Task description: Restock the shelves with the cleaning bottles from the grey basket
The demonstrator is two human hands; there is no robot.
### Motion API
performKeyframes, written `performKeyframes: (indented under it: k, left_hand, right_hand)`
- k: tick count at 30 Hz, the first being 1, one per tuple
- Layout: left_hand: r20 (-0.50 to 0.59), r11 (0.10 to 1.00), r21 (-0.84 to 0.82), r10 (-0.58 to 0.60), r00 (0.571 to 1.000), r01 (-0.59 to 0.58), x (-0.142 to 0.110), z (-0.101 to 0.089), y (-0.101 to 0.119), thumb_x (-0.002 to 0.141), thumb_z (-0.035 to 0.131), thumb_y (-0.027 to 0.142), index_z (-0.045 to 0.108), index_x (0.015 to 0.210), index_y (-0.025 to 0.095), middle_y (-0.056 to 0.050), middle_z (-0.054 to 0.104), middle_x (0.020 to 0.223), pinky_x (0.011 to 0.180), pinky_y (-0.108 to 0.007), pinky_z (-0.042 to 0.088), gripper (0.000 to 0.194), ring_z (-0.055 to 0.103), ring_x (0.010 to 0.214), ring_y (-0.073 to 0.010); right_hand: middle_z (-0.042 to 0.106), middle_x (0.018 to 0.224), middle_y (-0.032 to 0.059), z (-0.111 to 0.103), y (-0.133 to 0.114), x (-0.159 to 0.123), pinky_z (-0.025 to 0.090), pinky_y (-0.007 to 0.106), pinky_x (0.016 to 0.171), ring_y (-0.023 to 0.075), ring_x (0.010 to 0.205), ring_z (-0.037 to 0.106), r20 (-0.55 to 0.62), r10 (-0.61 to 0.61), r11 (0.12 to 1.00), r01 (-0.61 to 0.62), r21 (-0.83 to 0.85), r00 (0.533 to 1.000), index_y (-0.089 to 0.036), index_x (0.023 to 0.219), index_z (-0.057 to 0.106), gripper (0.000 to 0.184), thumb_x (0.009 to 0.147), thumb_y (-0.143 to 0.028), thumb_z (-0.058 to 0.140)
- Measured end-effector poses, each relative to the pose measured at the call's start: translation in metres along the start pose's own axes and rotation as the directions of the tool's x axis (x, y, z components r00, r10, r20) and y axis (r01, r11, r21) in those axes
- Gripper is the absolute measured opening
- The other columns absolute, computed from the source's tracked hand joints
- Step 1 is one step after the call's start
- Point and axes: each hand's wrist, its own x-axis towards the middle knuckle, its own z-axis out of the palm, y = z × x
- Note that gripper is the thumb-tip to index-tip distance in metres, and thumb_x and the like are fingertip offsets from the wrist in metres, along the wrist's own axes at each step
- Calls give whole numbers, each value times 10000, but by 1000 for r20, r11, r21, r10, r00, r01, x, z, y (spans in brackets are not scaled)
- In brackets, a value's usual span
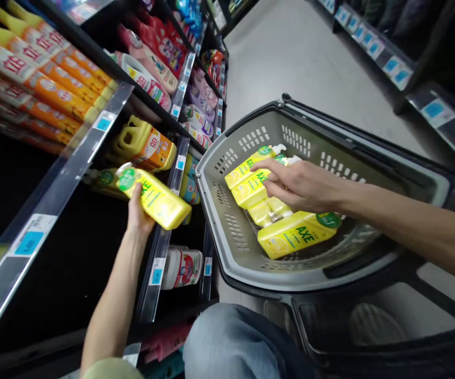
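Note:
My left hand [137, 215] is wrapped round a yellow AXE dish soap bottle [163, 202], held tilted in front of the shelf edge. My right hand [300, 184] reaches over the grey shopping basket [227, 263]. Its fingers are spread above more yellow AXE bottles, and whether they touch them I cannot tell. Two of these, an upper bottle [245, 167] and a second bottle [246, 190], lie side by side. Another bottle [296, 235] lies nearer to me, label up. Between them, further yellow bottles [262, 213] are partly covered.
Shelves on the left carry orange bottles [49, 68], a yellow jug [148, 145] and a white-and-red container [183, 267]. Price-tagged shelf rails [93, 131] jut out beside my left arm. A black cart frame [302, 326] supports the basket. My knee [231, 342] is below it.

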Motion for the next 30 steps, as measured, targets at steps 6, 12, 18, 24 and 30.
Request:
performKeyframes:
  k: [6,12,18,24,30]
  left_hand:
    - [-199,991,93,113,973,-96,62,-37,24,1059,540,396,618,1092,160,37,751,977,944,-291,599,250,703,1092,-139]
    - [-498,972,175,227,837,-160,91,-36,22,975,674,528,427,1134,190,-28,687,1272,827,-297,645,448,696,1192,-167]
    - [-518,939,221,343,784,-265,121,-25,3,1027,574,507,456,1113,193,-33,695,1264,917,-318,648,347,663,1273,-186]
    - [-487,875,366,469,736,-316,136,-27,-23,1017,625,444,451,1201,125,-94,633,1372,1033,-270,577,408,642,1297,-177]
    - [-433,782,536,577,692,-318,142,-34,-36,1004,682,405,431,1258,135,-59,620,1391,1102,-266,517,448,627,1295,-128]
  right_hand:
    - [678,701,8,-7,1,0,411,335,640,203,549,543,-11,34,997,-33,67,999,-185,1427,510,465,969,-246,454]
    - [617,630,-16,-8,2,0,379,327,626,197,536,508,-37,19,996,-16,83,999,-186,1390,534,433,966,-243,468]
    - [549,580,-25,-11,0,2,349,327,604,192,513,486,-17,37,995,-35,90,999,-176,1369,541,407,993,-272,418]
    - [541,593,-22,-13,-3,2,378,332,629,191,517,498,3,59,986,-59,158,998,-189,1381,536,421,1020,-344,382]
    - [564,619,-18,-12,-4,1,403,345,646,177,507,487,-27,17,983,-11,184,999,-198,1358,557,448,1011,-409,368]
